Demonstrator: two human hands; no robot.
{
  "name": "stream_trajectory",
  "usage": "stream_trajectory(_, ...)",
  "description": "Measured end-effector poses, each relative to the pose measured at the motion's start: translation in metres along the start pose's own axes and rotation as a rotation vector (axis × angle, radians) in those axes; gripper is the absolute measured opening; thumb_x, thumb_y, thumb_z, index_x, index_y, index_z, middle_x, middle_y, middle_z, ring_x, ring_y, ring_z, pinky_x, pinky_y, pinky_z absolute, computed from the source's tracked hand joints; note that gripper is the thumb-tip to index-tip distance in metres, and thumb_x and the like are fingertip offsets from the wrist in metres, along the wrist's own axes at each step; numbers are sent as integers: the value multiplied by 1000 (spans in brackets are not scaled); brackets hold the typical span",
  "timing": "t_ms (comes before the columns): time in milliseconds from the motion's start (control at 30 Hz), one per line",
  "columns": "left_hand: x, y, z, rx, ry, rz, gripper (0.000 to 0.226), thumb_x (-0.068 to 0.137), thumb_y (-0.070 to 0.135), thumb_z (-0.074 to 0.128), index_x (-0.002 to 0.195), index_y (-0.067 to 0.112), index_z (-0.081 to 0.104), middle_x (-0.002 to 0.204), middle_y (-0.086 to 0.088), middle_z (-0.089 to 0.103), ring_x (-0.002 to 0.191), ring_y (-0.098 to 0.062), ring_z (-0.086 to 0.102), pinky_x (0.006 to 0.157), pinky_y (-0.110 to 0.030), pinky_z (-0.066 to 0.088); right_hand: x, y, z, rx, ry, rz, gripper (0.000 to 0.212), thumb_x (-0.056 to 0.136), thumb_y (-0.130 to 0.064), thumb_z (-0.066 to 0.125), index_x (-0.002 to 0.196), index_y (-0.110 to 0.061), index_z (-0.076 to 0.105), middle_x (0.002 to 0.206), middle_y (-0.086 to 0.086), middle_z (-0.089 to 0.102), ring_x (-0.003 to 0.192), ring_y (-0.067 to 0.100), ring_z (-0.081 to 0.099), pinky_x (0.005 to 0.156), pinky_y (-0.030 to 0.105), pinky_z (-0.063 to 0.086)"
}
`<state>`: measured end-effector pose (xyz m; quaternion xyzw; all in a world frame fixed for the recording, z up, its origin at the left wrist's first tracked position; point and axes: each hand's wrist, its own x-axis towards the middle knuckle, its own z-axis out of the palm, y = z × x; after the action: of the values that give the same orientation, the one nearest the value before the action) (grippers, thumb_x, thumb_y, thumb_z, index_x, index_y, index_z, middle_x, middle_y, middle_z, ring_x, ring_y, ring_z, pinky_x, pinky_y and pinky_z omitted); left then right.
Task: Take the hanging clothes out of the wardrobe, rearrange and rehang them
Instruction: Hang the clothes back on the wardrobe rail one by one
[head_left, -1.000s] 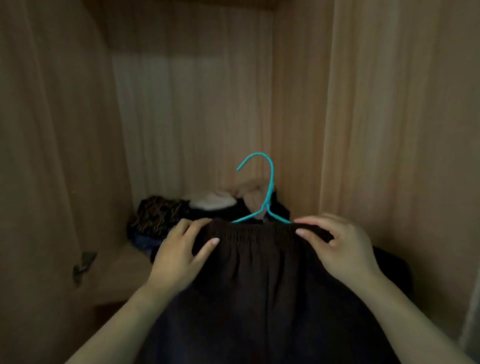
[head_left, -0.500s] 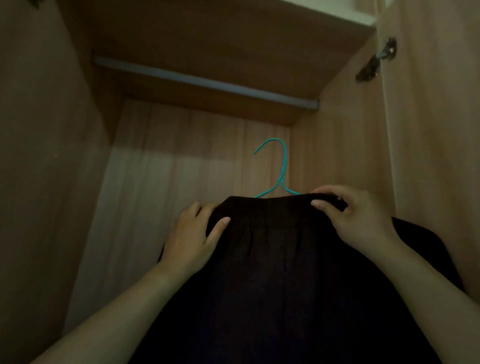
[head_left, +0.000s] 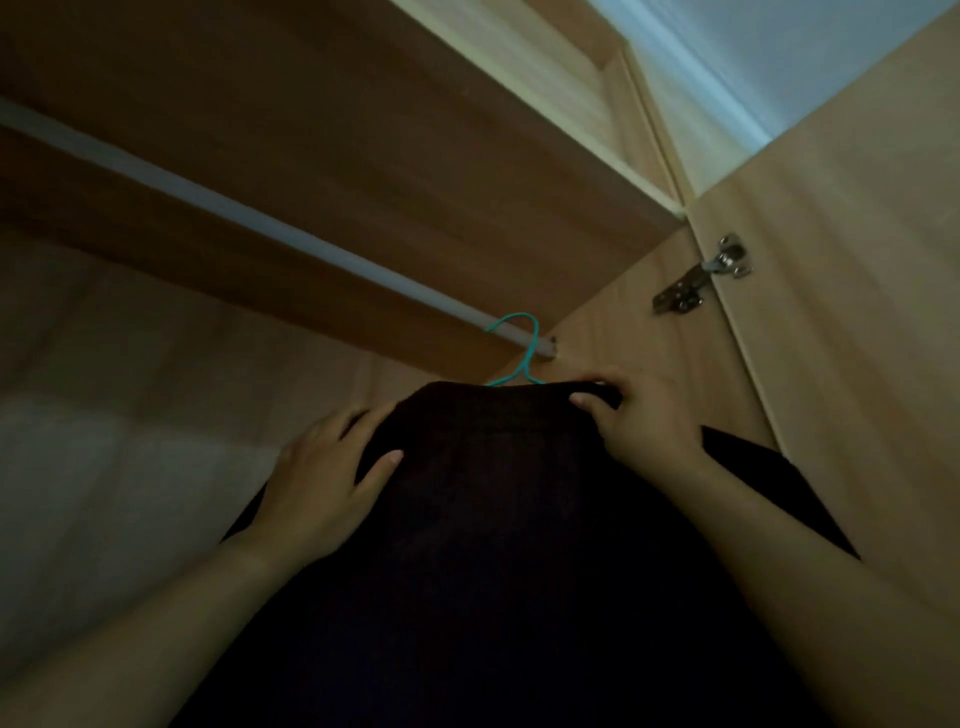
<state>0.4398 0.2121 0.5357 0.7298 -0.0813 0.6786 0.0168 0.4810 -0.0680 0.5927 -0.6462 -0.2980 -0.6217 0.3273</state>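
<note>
Wardrobe (head_left: 363, 130), pale rail (head_left: 260, 222), door hinge (head_left: 701, 274)

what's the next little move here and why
Probably lower the left hand and right hand a little so the hook of the teal hanger settles on the rail, then let go. The hook curves over the rail near its right end, and both hands grip the top edge of the dark garment. Whether the hook bears weight yet cannot be told.
</note>
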Motion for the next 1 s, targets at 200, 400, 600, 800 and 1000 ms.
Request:
stream_trajectory(200,36,-7,41,-195,0,-57,64,85,65,26,140,36,36,151,5,29,137,-16,28,112,-39,28,51,13,29,-128,14,36,22,90,-33,58,111,-33,65,110,-6,67,101,16,60,78,30,49)
stream_trajectory(400,56,6,79,-189,-50,-12,61,87,67,24,140,40,35,149,9,30,135,-11,28,111,-31,27,77,23,51,-225,49,13,24,93,-35,54,115,-36,61,107,-5,66,99,16,58,68,27,43)
stream_trajectory(600,70,-3,109,-270,-44,-36,57,87,63,23,138,43,35,145,12,33,130,-8,33,106,-28,31,118,34,75,-296,-13,17,21,94,-30,54,113,-32,62,107,0,64,97,18,58,71,30,49)
stream_trajectory(800,46,-9,127,-264,-85,-14,65,81,71,20,137,43,37,140,14,38,126,-4,38,105,-30,35,121,43,112,-416,-159,-17,26,94,-30,54,119,-29,60,113,3,60,101,21,56,70,28,43)
stream_trajectory(1000,5,-12,138,-192,-144,-3,72,77,74,11,138,44,34,141,14,37,127,-5,37,106,-36,35,68,53,119,-467,30,-276,31,91,-34,56,116,-16,62,122,10,55,112,28,49,86,34,40)
